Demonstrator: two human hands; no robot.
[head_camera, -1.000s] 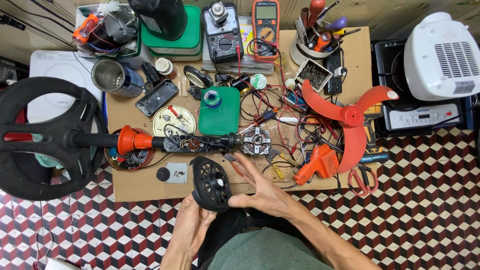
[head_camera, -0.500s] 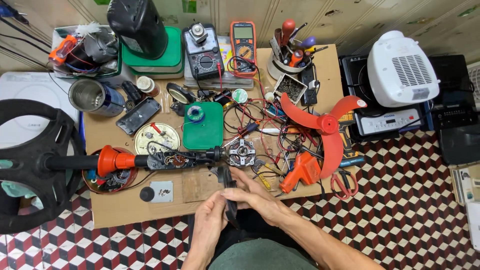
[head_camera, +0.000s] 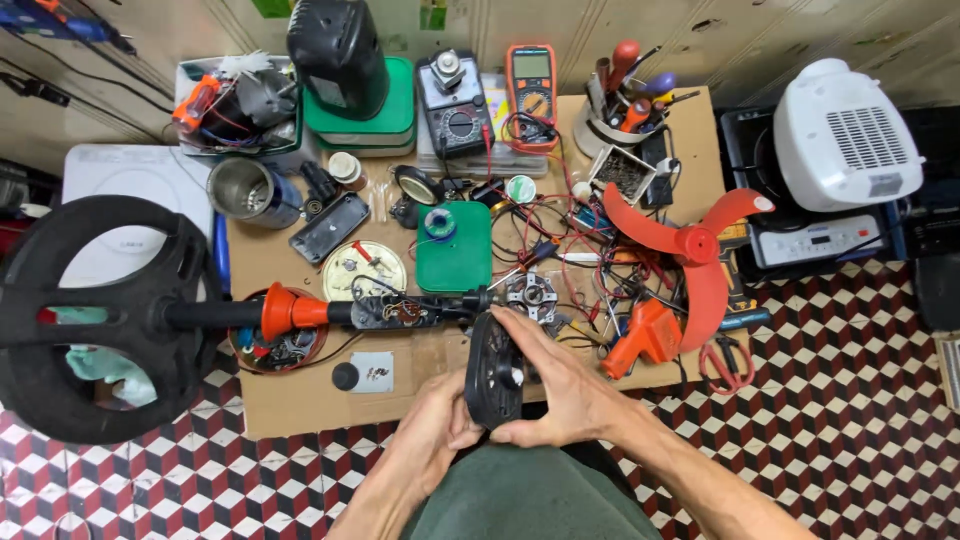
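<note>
My left hand (head_camera: 432, 430) and my right hand (head_camera: 553, 385) both grip a black round motor cover (head_camera: 493, 375), held on edge at the near side of the cardboard-topped table (head_camera: 300, 400). Just beyond it lies the fan's open neck with exposed wiring (head_camera: 400, 312) and a bare motor (head_camera: 528, 295). The neck runs left through an orange cone (head_camera: 280, 312) to a black round fan base (head_camera: 90, 310). A red three-bladed fan blade (head_camera: 690, 250) lies to the right.
The table holds a green box (head_camera: 455, 250), an orange multimeter (head_camera: 531, 80), an analogue meter (head_camera: 453, 105), a tool cup (head_camera: 615, 110), a metal can (head_camera: 240, 190), an orange glue gun (head_camera: 645, 335) and tangled wires. A white heater (head_camera: 845, 135) stands right; the floor is checkered tile.
The black cover has been turned from lying flat to standing on edge and brought up closer to the motor, both hands now around it. The view has shifted a little.
</note>
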